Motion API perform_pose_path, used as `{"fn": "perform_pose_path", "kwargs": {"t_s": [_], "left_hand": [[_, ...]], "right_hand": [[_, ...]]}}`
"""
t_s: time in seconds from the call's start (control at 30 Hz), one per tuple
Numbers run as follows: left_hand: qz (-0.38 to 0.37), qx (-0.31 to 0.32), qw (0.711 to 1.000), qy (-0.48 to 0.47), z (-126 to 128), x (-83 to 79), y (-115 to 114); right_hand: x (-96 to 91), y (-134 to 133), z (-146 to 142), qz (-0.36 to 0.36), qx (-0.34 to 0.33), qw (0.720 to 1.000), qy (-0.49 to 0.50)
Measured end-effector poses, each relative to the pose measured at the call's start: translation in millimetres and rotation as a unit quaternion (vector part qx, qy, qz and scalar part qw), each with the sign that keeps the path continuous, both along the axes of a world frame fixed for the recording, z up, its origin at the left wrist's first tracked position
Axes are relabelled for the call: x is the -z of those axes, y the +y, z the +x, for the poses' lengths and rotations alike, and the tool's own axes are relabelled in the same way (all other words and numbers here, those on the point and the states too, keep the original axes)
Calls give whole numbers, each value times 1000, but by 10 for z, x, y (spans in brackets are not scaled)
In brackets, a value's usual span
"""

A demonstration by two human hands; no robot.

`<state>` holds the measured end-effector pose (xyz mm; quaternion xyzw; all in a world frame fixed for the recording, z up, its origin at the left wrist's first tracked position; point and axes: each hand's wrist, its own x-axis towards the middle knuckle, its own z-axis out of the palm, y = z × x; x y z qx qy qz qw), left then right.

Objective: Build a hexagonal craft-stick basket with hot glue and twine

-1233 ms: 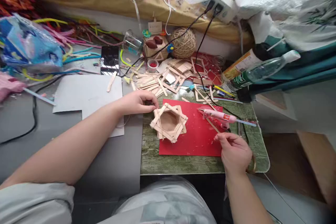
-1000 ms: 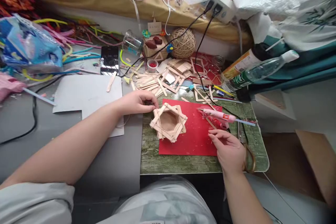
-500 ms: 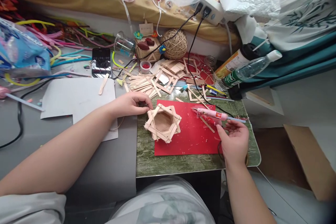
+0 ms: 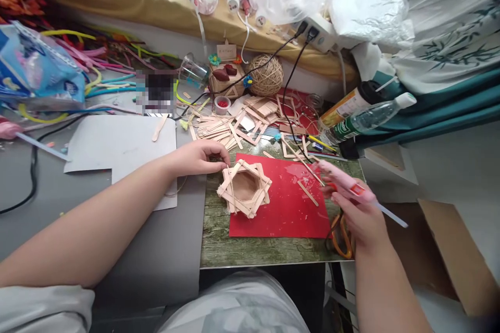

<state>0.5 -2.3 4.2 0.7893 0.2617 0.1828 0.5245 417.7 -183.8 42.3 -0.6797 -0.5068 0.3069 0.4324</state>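
Note:
A star-shaped bowl of craft sticks point(image 4: 262, 200), with twine laid along its rim, sits over the left part of a red sheet point(image 4: 289, 221). At its upper left corner my left hand point(image 4: 203, 157) is closed in a pinch, apparently on a thin strand of twine point(image 4: 182, 184) that also shows below the wrist. My right hand point(image 4: 365, 216) grips a pink hot glue gun point(image 4: 344, 179), raised at the sheet's right edge. A translucent glue stick point(image 4: 392, 215) juts from the gun's back end. Its nozzle points left and is slightly blurred.
Orange-handled scissors point(image 4: 341, 237) lie by my right wrist. Behind the sheet are piled craft sticks point(image 4: 216, 127), a twine ball point(image 4: 266, 75) and a red-bead cup point(image 4: 222, 105). A plastic bottle point(image 4: 371, 117) leans at right; a black cord point(image 4: 289, 70) crosses the back.
My right hand has taken the glue gun up off the red sheet and moved it right and towards me. My left hand stays at the bowl's corner. The view has shifted slightly.

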Motion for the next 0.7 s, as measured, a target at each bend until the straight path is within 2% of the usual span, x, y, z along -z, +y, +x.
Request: {"fn": "perform_pose_path", "kwargs": {"t_s": [0.1,0.2,0.33,0.47,0.57,0.7], "left_hand": [[-11,-5,1000,-12,-7,24,1],[-33,0,999,-35,-28,58,7],[-87,15,992,-85,-58,59,14],[-109,34,987,-113,-70,19,16],[-122,29,986,-111,-75,15,14],[-134,24,985,-107,-82,42,10]], "right_hand": [[-303,27,-237,-25,-78,993,87],[-448,70,-536,-59,-156,980,105],[-352,137,-842,-102,-199,972,71],[-224,250,-984,-120,-221,968,25],[-232,323,-983,-125,-236,964,7],[-357,305,-811,-145,-177,973,22]]}}
